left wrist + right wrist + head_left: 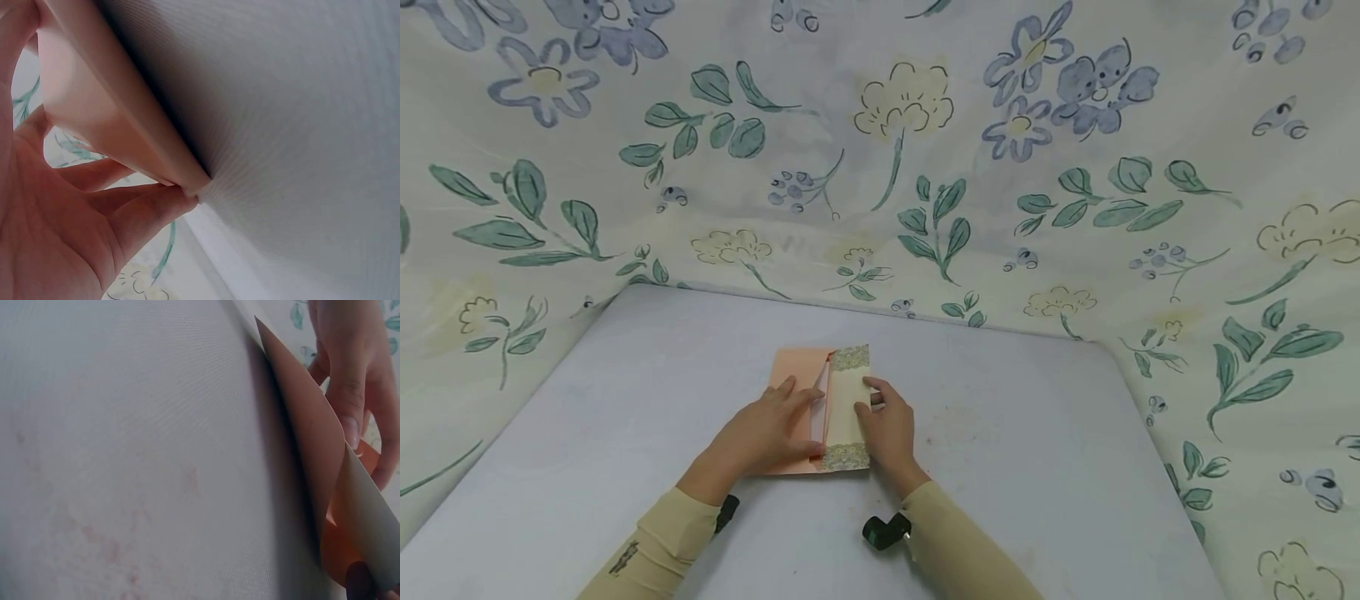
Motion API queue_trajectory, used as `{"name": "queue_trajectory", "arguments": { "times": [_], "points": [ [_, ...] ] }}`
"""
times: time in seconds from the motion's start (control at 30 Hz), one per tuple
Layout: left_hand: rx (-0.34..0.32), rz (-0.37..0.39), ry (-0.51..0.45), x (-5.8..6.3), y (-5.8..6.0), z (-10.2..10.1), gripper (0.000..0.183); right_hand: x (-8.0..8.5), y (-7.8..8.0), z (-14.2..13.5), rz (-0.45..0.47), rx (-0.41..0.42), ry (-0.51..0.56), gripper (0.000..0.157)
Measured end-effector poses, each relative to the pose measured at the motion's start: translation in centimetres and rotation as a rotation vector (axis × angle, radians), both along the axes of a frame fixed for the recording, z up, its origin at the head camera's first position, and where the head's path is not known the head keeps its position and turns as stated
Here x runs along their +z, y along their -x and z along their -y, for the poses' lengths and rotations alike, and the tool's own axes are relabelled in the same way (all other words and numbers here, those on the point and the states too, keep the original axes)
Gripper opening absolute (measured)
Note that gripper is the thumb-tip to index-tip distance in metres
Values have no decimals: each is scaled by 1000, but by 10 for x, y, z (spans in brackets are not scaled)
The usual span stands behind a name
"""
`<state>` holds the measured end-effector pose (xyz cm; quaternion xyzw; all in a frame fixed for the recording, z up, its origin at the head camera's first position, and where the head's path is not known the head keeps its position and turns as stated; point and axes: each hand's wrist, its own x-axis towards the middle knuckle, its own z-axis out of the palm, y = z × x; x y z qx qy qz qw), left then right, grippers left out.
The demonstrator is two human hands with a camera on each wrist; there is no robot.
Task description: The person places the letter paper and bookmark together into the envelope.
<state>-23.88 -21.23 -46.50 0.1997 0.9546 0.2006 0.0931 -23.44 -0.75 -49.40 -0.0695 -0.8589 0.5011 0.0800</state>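
A folded peach paper card point(792, 365) lies on the table, with a cream flap point(847, 408) along its right side. Lace-like patterned bands mark the flap's top and bottom ends. Between the peach part and the flap, a narrow gap shows a pale inside with orange edges. My left hand point(763, 429) rests spread over the peach part, thumb and forefinger reaching to the gap. In the left wrist view, its fingertips point(187, 195) touch the card's edge. My right hand point(889, 427) pinches the flap's right edge. From the right wrist, the card point(303, 425) looks bent up off the table.
The white table point(1015, 417) has faint reddish marks to the right of the card. A floral cloth point(820, 167) hangs behind it and along its sides. Black wrist devices point(886, 532) sit below both forearms, near the sleeve cuffs.
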Motion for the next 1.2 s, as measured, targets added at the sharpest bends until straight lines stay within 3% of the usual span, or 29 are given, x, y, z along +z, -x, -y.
{"name": "queue_trajectory", "arguments": {
  "times": [0.7, 1.2],
  "points": [
    [5, 3, 6, 1, 0, -1, 84, -3, -1, 9, 13, 14, 34, 38],
    [2, 19, 4, 1, 0, -2, 84, -3, -6, -6, 9, 38, 69, 37]
  ]
}}
